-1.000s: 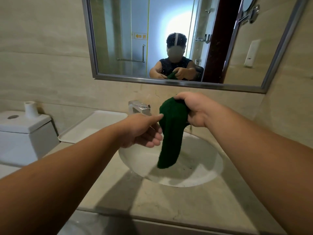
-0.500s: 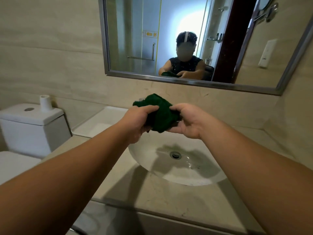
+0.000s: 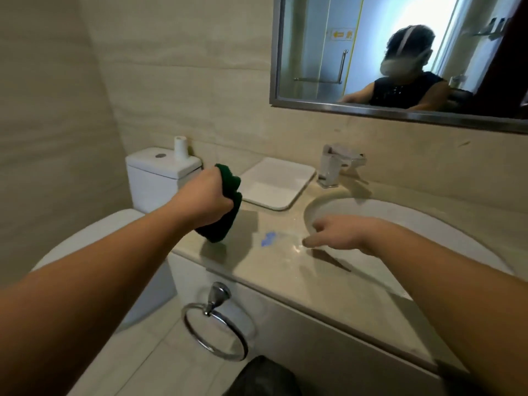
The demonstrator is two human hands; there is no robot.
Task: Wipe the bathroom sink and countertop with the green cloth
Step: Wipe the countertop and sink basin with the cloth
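My left hand (image 3: 205, 197) grips the bunched green cloth (image 3: 225, 212) and holds it over the left end of the beige countertop (image 3: 274, 270), its lower edge touching or just above the surface. My right hand (image 3: 337, 234) hovers over the counter at the sink's left rim, fingers loosely curled and pointing left, holding nothing. The white oval sink (image 3: 400, 224) sits at the right, with the chrome faucet (image 3: 333, 164) behind it. A small blue mark (image 3: 268, 238) lies on the counter between my hands.
A white tray (image 3: 277, 182) rests on the counter behind the cloth. The toilet and its cistern (image 3: 163, 172) stand at the left, a paper roll (image 3: 180, 147) on top. A chrome towel ring (image 3: 214, 332) hangs on the cabinet front; a dark bin (image 3: 263, 378) sits below. The mirror (image 3: 400, 52) hangs above.
Both hands held the cloth above the sink before. Now only my left hand holds it, moved left over the counter's end; my right hand has let go and dropped toward the sink rim. The view has swung left.
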